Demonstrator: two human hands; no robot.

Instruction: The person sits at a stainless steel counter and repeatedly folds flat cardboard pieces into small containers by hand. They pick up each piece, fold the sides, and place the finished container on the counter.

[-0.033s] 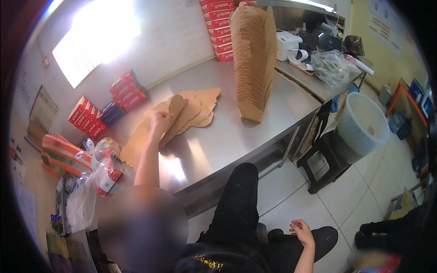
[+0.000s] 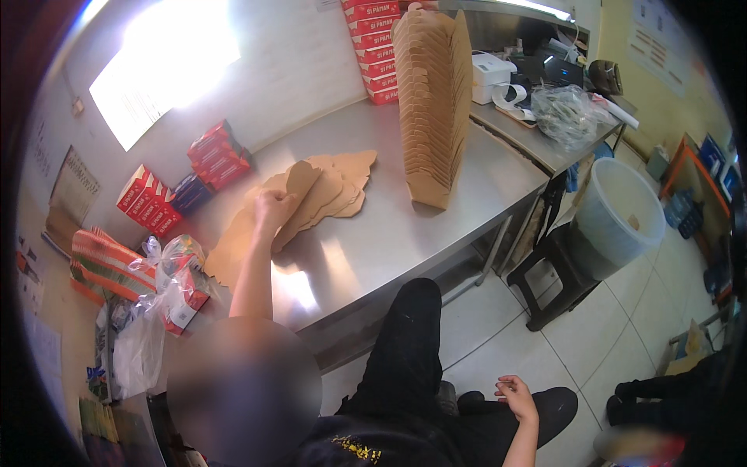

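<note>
My left hand (image 2: 274,208) reaches out over the steel table and is closed on the edge of a flat brown cardboard box blank (image 2: 302,180), which curls up a little. Under and beside it lie more loose cardboard blanks (image 2: 342,180), spread in an overlapping pile. To the right stands a tall nested stack of folded cardboard trays (image 2: 426,117). My right hand (image 2: 517,397) is held over my right thigh, well away from the table, with its fingers loosely bent, apart and holding nothing.
Red boxes (image 2: 375,58) are stacked against the wall; smaller red cartons (image 2: 148,204) stand at the left beside a plastic bag (image 2: 144,342). A white printer (image 2: 492,76) sits on the side table. At right, a clear bucket (image 2: 622,210) rests on a dark stool (image 2: 548,284).
</note>
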